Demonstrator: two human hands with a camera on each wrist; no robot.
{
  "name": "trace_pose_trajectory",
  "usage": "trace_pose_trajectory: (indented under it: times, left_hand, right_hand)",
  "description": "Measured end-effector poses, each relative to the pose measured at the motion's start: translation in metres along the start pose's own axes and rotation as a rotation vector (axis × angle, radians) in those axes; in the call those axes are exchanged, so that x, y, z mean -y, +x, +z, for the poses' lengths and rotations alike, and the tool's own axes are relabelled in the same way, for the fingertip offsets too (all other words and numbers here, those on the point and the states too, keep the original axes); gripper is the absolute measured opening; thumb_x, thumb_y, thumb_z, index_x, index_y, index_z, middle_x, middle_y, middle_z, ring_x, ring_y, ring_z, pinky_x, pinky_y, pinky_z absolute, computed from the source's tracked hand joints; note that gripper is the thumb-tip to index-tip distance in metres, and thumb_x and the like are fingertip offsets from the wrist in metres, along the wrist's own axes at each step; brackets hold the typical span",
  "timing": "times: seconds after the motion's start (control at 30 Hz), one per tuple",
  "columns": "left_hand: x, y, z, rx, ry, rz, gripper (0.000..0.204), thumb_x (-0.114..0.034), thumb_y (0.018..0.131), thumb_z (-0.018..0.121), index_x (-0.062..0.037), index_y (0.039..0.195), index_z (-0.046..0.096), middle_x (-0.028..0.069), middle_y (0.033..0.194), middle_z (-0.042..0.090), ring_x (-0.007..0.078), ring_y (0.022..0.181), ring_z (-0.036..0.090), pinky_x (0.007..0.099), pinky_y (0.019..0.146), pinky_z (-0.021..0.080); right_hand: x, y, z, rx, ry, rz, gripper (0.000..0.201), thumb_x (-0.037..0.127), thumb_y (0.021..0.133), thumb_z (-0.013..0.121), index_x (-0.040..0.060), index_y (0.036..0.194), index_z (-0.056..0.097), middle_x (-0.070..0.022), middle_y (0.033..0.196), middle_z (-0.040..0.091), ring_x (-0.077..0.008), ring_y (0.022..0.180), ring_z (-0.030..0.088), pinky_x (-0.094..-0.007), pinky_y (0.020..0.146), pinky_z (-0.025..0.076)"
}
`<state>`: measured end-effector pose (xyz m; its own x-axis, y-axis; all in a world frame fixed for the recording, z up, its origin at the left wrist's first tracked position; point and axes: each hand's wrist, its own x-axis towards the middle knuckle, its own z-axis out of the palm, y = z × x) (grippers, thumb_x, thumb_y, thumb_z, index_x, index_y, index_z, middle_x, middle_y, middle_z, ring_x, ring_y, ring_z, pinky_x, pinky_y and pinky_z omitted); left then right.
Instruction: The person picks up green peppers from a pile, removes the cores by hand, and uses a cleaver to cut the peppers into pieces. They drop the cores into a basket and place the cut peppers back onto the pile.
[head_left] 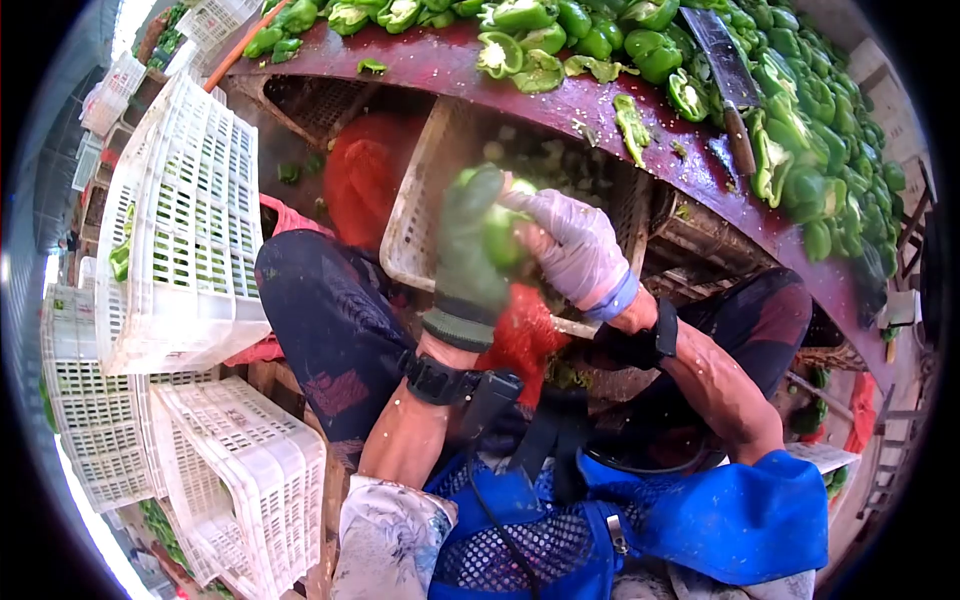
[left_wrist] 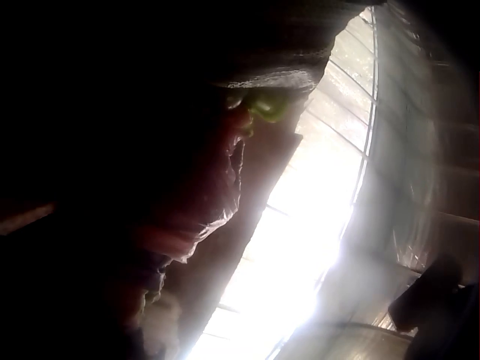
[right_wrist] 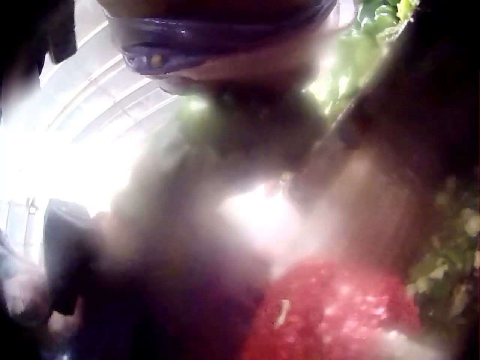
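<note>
In the head view a green pepper is between the two hands, over a white crate. The left hand, in a green glove and blurred, curls round the pepper from the left. From the right, the right hand, in a thin pale glove, pinches at the same pepper with its fingers. A bit of green pepper shows beside the gloved right hand in the dark left wrist view. The right wrist view is blurred; the fingertips there cannot be made out.
A red table holds heaped green peppers and a cleaver. White crates stand stacked at the left. Red mesh lies below the hands, with more red mesh beside the crate.
</note>
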<state>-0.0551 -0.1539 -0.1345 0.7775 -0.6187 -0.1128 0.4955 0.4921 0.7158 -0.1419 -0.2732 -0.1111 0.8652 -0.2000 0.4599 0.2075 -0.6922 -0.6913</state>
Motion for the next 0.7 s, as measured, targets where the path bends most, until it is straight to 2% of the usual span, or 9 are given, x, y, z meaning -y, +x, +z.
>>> trace_pose_trajectory:
  times: [0.07, 0.13, 0.27, 0.33, 0.47, 0.5, 0.53, 0.67, 0.7]
  left_hand:
    - [0.018, 0.003, 0.003, -0.085, 0.546, 0.354, 0.028, -0.016, 0.091, 0.063, -0.0054, 0.117, 0.058, 0.0053, 0.102, 0.063, 0.0162, 0.09, 0.063, 0.0287, 0.077, 0.055]
    - [0.021, 0.005, 0.002, -0.085, 0.598, 0.418, 0.03, -0.016, 0.091, 0.063, -0.0052, 0.118, 0.058, 0.0057, 0.104, 0.063, 0.0168, 0.091, 0.063, 0.0295, 0.08, 0.056]
    - [-0.014, 0.003, 0.025, 0.06, -0.282, -0.049, 0.035, -0.021, 0.09, 0.064, -0.0042, 0.12, 0.06, 0.0096, 0.108, 0.065, 0.0213, 0.09, 0.066, 0.0344, 0.076, 0.059]
    - [-0.021, -0.001, 0.029, 0.048, -0.36, -0.057, 0.036, -0.024, 0.094, 0.059, -0.0068, 0.125, 0.053, 0.0128, 0.109, 0.062, 0.0253, 0.096, 0.064, 0.0364, 0.08, 0.057]
    - [-0.028, -0.007, 0.022, 0.106, -0.365, 0.0, 0.042, -0.026, 0.094, 0.059, -0.0052, 0.129, 0.051, 0.0128, 0.116, 0.061, 0.0237, 0.102, 0.062, 0.0391, 0.085, 0.054]
    - [-0.025, -0.005, 0.017, 0.124, -0.328, 0.031, 0.043, -0.026, 0.094, 0.057, -0.0045, 0.131, 0.051, 0.0133, 0.12, 0.06, 0.0249, 0.108, 0.06, 0.0414, 0.093, 0.051]
    - [-0.024, 0.0, 0.014, 0.151, -0.289, 0.063, 0.045, -0.025, 0.094, 0.056, -0.0038, 0.133, 0.051, 0.0138, 0.124, 0.06, 0.026, 0.115, 0.058, 0.0437, 0.1, 0.047]
    - [-0.022, -0.005, 0.025, 0.133, 0.032, 0.226, 0.047, -0.022, 0.094, 0.055, -0.0035, 0.137, 0.045, 0.0147, 0.131, 0.055, 0.0259, 0.116, 0.057, 0.042, 0.1, 0.047]
    - [-0.022, -0.007, 0.03, 0.147, 0.169, 0.282, 0.048, -0.018, 0.092, 0.057, -0.0031, 0.136, 0.045, 0.0143, 0.131, 0.054, 0.025, 0.117, 0.056, 0.0403, 0.1, 0.047]
  right_hand:
    - [-0.002, 0.0, 0.004, -0.042, 0.086, 0.171, 0.027, 0.019, 0.088, 0.064, 0.0098, 0.113, 0.067, -0.0149, 0.09, 0.067, -0.029, 0.079, 0.066, -0.041, 0.067, 0.052]
    - [-0.011, 0.002, 0.012, -0.136, 0.26, 0.374, 0.023, 0.018, 0.091, 0.062, 0.0087, 0.11, 0.068, -0.0164, 0.087, 0.068, -0.0277, 0.072, 0.066, -0.0398, 0.067, 0.052]
    - [-0.006, 0.017, 0.003, -0.287, 0.719, 0.555, 0.025, 0.027, 0.095, 0.062, 0.0061, 0.105, 0.07, -0.0043, 0.07, 0.067, -0.012, 0.056, 0.057, -0.0264, 0.054, 0.046]
    - [0.015, 0.027, -0.03, -0.193, 0.874, 0.612, 0.02, 0.026, 0.095, 0.063, 0.0086, 0.101, 0.07, 0.0033, 0.068, 0.063, -0.0045, 0.055, 0.053, -0.0195, 0.05, 0.041]
    - [0.019, 0.043, -0.067, -0.4, 0.515, 0.289, 0.021, 0.018, 0.094, 0.064, 0.0058, 0.11, 0.068, -0.0018, 0.083, 0.068, -0.0062, 0.061, 0.057, -0.0198, 0.051, 0.043]
    - [-0.008, 0.055, -0.056, -0.42, -0.036, -0.2, 0.027, 0.01, 0.089, 0.067, 0.0079, 0.115, 0.067, -0.0024, 0.096, 0.069, -0.012, 0.075, 0.063, -0.0247, 0.064, 0.051]
    - [-0.023, 0.039, -0.057, -0.215, -0.364, -0.004, 0.033, 0.007, 0.084, 0.07, 0.0106, 0.117, 0.067, -0.0034, 0.101, 0.068, -0.0165, 0.085, 0.065, -0.0284, 0.075, 0.053]
    - [0.008, 0.016, -0.038, -0.062, -0.259, -0.154, 0.027, 0.017, 0.083, 0.071, 0.0102, 0.108, 0.07, -0.0093, 0.094, 0.068, -0.0197, 0.085, 0.068, -0.031, 0.073, 0.054]
    - [0.013, 0.016, -0.036, 0.025, -0.201, 0.043, 0.025, 0.019, 0.084, 0.07, 0.0095, 0.107, 0.07, -0.0106, 0.089, 0.069, -0.0192, 0.08, 0.068, -0.0304, 0.071, 0.054]
